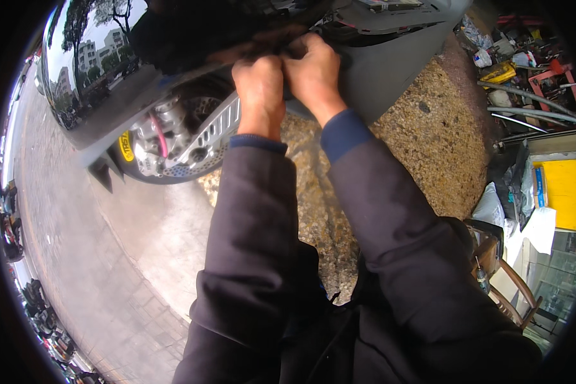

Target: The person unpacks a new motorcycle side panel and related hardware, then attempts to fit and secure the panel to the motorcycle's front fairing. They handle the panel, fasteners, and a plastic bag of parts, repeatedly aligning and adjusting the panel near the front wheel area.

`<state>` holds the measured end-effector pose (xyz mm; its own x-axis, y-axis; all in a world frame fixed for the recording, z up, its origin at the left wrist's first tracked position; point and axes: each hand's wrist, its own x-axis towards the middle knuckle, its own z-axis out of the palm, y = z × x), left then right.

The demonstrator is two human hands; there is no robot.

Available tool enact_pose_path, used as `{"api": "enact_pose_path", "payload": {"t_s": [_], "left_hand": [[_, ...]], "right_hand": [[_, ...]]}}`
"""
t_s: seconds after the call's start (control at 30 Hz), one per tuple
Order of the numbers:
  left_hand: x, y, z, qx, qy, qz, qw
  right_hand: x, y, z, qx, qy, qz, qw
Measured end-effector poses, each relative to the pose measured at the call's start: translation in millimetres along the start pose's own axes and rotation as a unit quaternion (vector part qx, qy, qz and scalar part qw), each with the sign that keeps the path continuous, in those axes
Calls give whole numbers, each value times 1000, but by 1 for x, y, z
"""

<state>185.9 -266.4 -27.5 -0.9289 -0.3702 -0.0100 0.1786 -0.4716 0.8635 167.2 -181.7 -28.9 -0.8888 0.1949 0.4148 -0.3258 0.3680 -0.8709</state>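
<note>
Close together at the top of the view, both hands are pressed against the dark underside of a grey vehicle body panel (pixel 390 70). The left hand (pixel 259 83) is clenched, its knuckles turned upward, and the right hand (pixel 313 70) is curled beside it, touching it; both appear to be gripping a dark edge or part (pixel 281 41) tucked under the panel, though what exactly is pinched between the fingers cannot be told, since it is hidden in shadow. Dark sleeves with blue cuffs are seen running up from the lower edge.

Just below and to the left of the left hand, a perforated brake disc (pixel 205 144) with a silver caliper (pixel 157 134) is seen, and beyond that a glossy body surface (pixel 77 57) in which buildings and trees are mirrored. Beneath the forearms, a rough pebbled floor (pixel 429 147) is laid out. Well off to the right of the right hand, metal clutter (pixel 531 83) and a yellow box (pixel 563 192) are piled.

The gripped part is judged to be stiff and fixed in place rather than loose, probably plastic trim that could crack if levered hard; it is best held along its firm lip, close to the mounting, with both hands.
</note>
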Motion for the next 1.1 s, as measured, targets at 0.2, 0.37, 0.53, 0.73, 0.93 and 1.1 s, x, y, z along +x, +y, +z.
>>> {"api": "enact_pose_path", "payload": {"t_s": [0.2, 0.37, 0.53, 0.73, 0.93, 1.1], "left_hand": [[-1, 3, 1, 9, 5, -12, 1000], [-5, 9, 5, -15, -8, -10, 1000], [-10, 11, 12, -7, -34, -4, 999], [-8, 8, 14, 22, 0, -12, 1000], [-4, 3, 11, 20, 14, -10, 1000], [-3, 3, 7, 28, 14, -26, 999]], "right_hand": [[-4, 3, 1, 22, -12, -21, 999], [-13, 6, -15, 296, -38, 151, 942], [-2, 6, -25, 377, -56, 229, 896], [2, 11, -23, 303, -73, 232, 921], [12, 23, -10, 182, -15, 136, 974], [10, 23, -7, 204, -13, 159, 966]]}}
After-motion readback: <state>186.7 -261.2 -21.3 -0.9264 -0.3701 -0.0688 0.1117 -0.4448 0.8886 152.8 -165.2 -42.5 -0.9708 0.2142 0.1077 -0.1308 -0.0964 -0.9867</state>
